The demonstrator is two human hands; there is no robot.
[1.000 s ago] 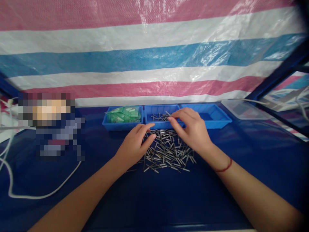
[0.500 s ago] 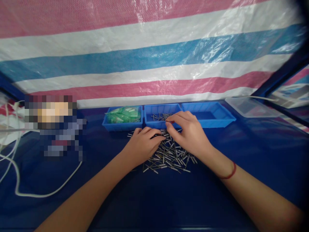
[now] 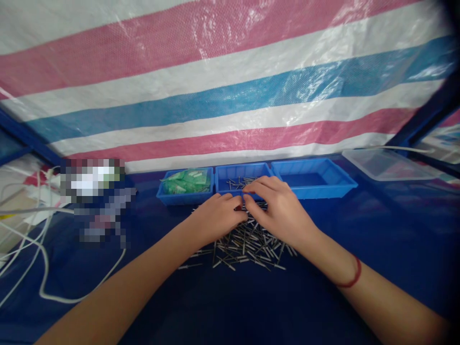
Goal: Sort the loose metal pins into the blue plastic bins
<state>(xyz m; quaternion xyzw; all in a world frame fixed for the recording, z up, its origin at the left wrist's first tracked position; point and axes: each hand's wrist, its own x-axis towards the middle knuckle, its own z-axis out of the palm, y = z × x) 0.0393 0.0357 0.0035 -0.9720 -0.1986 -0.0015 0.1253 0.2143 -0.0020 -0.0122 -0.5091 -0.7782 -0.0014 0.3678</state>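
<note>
A loose pile of silver blind rivets [image 3: 247, 242] lies on the dark blue table. Over its far left part is my left hand [image 3: 217, 215], palm down, with fingers curled and thumb bent in toward them. My right hand [image 3: 276, 203] hovers at the front edge of the middle blue bin [image 3: 242, 170], its thumb and forefinger brought together in a pinch. The fingertips of both hands nearly meet. Anything between them is too small or hidden to make out. More rivets [image 3: 239, 183] lie inside the middle bin, partly covered by my right hand.
The left blue bin [image 3: 185, 197] holds green plastic bags [image 3: 189, 181]. Beside the middle bin stands the right blue bin [image 3: 312, 177]. A clear plastic lid [image 3: 386, 165] lies at back right. White cables [image 3: 45, 268] run along the left side. Striped sheeting [image 3: 215, 112] hangs behind.
The view has tilted slightly, so the bins and pile sit lower. My left hand's fingers have come closer to my right fingertips. My right hand stays by the middle bin, still pinched.
</note>
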